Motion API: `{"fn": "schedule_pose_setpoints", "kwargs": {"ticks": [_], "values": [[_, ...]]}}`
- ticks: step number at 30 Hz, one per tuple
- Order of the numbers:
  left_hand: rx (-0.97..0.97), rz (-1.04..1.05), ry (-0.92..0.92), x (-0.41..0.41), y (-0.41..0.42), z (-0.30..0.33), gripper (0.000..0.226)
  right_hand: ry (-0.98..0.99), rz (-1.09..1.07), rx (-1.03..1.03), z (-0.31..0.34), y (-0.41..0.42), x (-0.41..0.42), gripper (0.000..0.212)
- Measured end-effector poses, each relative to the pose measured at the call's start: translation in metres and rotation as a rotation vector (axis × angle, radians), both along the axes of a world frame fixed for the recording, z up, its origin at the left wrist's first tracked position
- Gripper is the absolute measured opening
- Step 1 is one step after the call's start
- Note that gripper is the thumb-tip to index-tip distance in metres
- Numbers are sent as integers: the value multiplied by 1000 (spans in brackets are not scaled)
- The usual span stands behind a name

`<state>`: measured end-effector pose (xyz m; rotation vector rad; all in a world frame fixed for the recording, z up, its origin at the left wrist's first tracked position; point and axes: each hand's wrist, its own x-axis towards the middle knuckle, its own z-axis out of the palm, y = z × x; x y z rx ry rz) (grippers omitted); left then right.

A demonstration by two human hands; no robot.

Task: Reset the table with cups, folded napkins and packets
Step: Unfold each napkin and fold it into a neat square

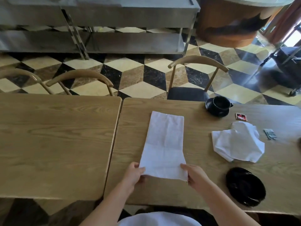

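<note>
A white napkin (pixel 163 141), folded into a long strip, lies flat on the right wooden table (pixel 195 185) and runs away from me. My left hand (pixel 133 175) pinches its near left corner, and my right hand (pixel 195 176) pinches its near right corner. To the right lies a second white napkin (pixel 237 142), crumpled. A black cup on a black saucer (pixel 218 106) stands at the far edge. Stacked black saucers (pixel 245 185) sit near the front right. A red packet (pixel 241 117) and a grey packet (pixel 270 134) lie near the crumpled napkin.
A second wooden table (pixel 57 141) butts against the left side with a narrow gap. Wooden chairs (pixel 197 75) stand along the far edge. Beyond them are a chequered floor, steel shelving (pixel 130 41) and a round wooden counter (pixel 228 22).
</note>
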<state>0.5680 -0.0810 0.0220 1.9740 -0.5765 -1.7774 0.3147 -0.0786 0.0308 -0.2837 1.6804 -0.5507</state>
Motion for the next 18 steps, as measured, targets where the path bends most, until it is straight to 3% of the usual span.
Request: {"fn": "schedule_pose_setpoints", "kwargs": {"ticks": [4,5,9,11,13,15,18], "values": [[99,-133,93,-5,42,-8,78,142,-1,66,-24,30,-5,20],[85,-172,127,-7,45,-3,80,187,34,57,-23,34,-8,23],[-103,-261,42,-15,34,15,43,168,120,-71,-10,34,-24,34],[-170,-195,49,-16,20,27,32,79,148,-143,-1,23,-33,26],[-229,-169,72,-17,1,36,24,-7,145,-173,5,5,-44,20],[-259,-160,100,-19,-19,41,21,-45,142,-180,9,-15,-53,28],[-213,-61,295,-19,-52,43,27,-111,110,-169,9,-47,-66,44]]}}
